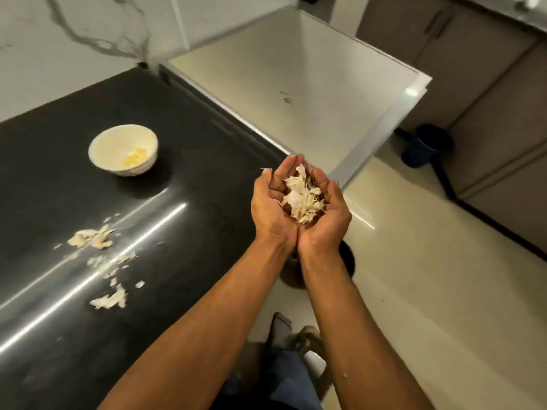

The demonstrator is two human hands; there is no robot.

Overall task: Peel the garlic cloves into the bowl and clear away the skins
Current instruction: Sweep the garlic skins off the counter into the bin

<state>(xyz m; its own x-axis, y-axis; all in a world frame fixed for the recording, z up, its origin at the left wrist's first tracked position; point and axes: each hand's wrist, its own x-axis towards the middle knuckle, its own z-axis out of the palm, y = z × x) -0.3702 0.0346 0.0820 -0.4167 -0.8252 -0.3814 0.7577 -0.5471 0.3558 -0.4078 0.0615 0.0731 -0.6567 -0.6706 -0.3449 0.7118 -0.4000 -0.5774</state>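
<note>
My left hand (270, 204) and my right hand (329, 216) are pressed side by side, palms up, cupped round a heap of papery garlic skins (300, 198). They hover past the right edge of the black counter (59, 187), above the floor. On the counter at the left stands a white bowl (99, 143) holding yellowish peeled cloves (134, 159). More loose skins (91, 238) lie scattered on the counter nearer to me, with another clump (109, 300) below them.
A white lower ledge (296, 84) adjoins the counter at the back. A blue bin (423, 146) stands on the pale floor by the brown cabinets (488, 84). A dark round object (347, 258) sits on the floor under my wrists, mostly hidden.
</note>
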